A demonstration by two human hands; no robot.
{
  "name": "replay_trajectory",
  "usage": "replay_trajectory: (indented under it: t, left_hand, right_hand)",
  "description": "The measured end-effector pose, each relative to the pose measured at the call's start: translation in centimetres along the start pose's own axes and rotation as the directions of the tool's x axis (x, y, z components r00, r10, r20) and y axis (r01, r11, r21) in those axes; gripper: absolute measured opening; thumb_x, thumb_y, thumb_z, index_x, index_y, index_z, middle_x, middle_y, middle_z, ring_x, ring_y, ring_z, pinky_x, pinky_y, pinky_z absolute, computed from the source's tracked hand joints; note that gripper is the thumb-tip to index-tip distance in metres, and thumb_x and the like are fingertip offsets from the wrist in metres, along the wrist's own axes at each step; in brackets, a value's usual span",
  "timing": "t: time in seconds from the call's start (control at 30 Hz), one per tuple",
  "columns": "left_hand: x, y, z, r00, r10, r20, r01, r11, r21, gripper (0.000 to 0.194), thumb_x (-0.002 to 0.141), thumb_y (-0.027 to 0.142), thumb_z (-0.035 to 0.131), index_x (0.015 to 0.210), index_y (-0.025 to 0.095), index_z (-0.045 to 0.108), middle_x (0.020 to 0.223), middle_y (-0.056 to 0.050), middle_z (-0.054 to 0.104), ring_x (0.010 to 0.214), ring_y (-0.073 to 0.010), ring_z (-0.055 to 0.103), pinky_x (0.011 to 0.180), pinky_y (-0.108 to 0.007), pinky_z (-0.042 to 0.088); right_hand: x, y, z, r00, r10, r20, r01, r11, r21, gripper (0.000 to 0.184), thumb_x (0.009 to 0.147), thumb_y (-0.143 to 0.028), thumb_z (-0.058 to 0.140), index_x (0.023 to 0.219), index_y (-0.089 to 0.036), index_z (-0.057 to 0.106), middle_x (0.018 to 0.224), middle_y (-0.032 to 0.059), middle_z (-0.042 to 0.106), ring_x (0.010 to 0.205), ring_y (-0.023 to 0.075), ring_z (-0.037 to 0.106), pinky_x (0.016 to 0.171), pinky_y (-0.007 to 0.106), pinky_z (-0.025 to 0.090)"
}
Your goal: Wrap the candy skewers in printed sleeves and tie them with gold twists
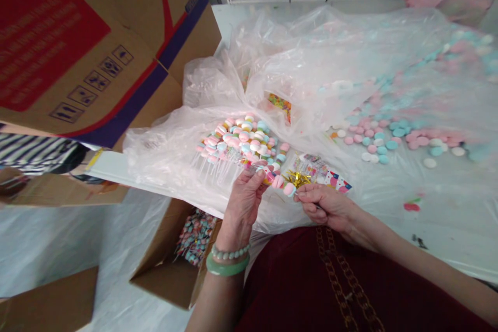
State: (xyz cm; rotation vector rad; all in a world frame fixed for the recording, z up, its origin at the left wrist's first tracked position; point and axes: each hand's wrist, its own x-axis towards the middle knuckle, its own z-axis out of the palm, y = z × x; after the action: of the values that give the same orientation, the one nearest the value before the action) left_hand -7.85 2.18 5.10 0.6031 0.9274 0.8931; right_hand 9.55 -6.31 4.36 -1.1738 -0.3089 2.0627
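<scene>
Between my two hands runs a short row of pink, white and blue candies, a candy skewer (277,182), partly in clear wrapping. My left hand (247,193), with a bead bracelet and a green bangle at the wrist, pinches its left end between thumb and fingers. At the right end my right hand (324,206) is closed, its fingertips on the stick or wrapper end; which of these I cannot tell. A pile of candy skewers (245,137) with white sticks lies just beyond my left hand. Gold twist ties (298,178) and printed wrappers (337,181) sit right behind my right hand.
Clear plastic sheeting (303,57) covers much of the table. Loose round candies (389,137) lie scattered at the right. A big printed carton (128,52) stands at the left. Below the table edge, an open cardboard box (159,254) holds many wrapped candy skewers (196,236).
</scene>
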Motion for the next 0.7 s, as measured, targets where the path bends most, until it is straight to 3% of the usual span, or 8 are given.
replay_trajectory:
  t: [0.1,0.2,0.27,0.33,0.43,0.53,0.7]
  left_hand:
    - [-0.1,0.0,0.3,1.000,-0.001,-0.001,0.001,1.000,0.008,0.032,0.066,0.025,0.080,0.094,0.014,0.068,0.085,-0.005,0.072,0.081,-0.0182,0.069,0.074,-0.026,0.052]
    - [0.0,-0.2,0.3,1.000,-0.017,-0.008,0.017,1.000,-0.001,0.032,0.066,0.025,0.080,0.093,0.014,0.067,0.085,-0.005,0.072,0.081,-0.0179,0.069,0.074,-0.026,0.052]
    - [0.2,-0.3,0.1,0.999,-0.040,-0.014,0.040,0.999,-0.021,0.032,0.067,0.026,0.079,0.094,0.014,0.067,0.085,-0.005,0.072,0.080,-0.0179,0.069,0.074,-0.026,0.053]
    - [0.3,-0.5,0.0,0.998,-0.056,-0.021,0.055,0.998,-0.041,0.031,0.068,0.027,0.078,0.094,0.013,0.067,0.086,-0.006,0.072,0.079,-0.0181,0.069,0.073,-0.026,0.053]
    - [0.4,-0.8,0.1,0.999,-0.033,-0.038,0.030,0.997,-0.074,0.027,0.071,0.027,0.076,0.092,0.013,0.068,0.085,-0.006,0.072,0.079,-0.0184,0.069,0.073,-0.027,0.054]
    - [0.3,-1.0,0.4,0.998,-0.006,-0.064,-0.001,0.995,-0.103,0.025,0.073,0.030,0.074,0.092,0.015,0.068,0.088,-0.006,0.072,0.082,-0.0188,0.069,0.074,-0.029,0.055]
    - [0.2,-1.4,0.9,0.998,0.013,-0.064,-0.022,0.989,-0.146,0.029,0.070,0.031,0.077,0.094,0.018,0.068,0.094,-0.004,0.071,0.089,-0.0192,0.068,0.078,-0.030,0.054]
  right_hand:
    - [0.2,0.3,0.6,0.994,-0.063,-0.085,0.054,0.993,-0.105,0.016,0.068,-0.029,0.065,0.074,-0.017,0.056,0.040,-0.0105,0.041,0.032,0.0036,0.021,0.035,0.020,0.009]
    - [0.3,0.5,1.0,0.963,-0.219,-0.154,0.151,0.919,-0.364,0.015,0.073,-0.032,0.059,0.069,-0.018,0.056,0.043,-0.0077,0.045,0.034,0.0054,0.027,0.038,0.021,0.016]
    - [0.3,0.5,1.1,0.920,-0.374,-0.114,0.231,0.755,-0.614,0.016,0.077,-0.029,0.054,0.065,-0.019,0.056,0.047,-0.0053,0.047,0.042,0.0077,0.037,0.044,0.022,0.024]
    - [0.2,0.5,1.0,0.842,-0.539,-0.026,0.281,0.480,-0.831,0.020,0.081,-0.024,0.049,0.062,-0.019,0.056,0.054,-0.0025,0.051,0.053,0.0104,0.044,0.052,0.024,0.028]
    - [0.2,0.7,0.8,0.757,-0.645,0.107,0.247,0.131,-0.960,0.025,0.086,-0.022,0.045,0.064,-0.019,0.056,0.062,0.0005,0.056,0.060,0.0128,0.047,0.056,0.026,0.027]
    - [0.3,1.1,0.6,0.741,-0.648,0.177,0.213,-0.023,-0.977,0.026,0.089,-0.019,0.042,0.067,-0.020,0.057,0.062,0.0015,0.057,0.058,0.0135,0.047,0.055,0.028,0.026]
    - [0.5,1.7,0.1,0.720,-0.655,0.230,0.210,-0.111,-0.971,0.027,0.091,-0.018,0.041,0.071,-0.019,0.059,0.067,0.0042,0.060,0.061,0.0150,0.050,0.055,0.029,0.026]
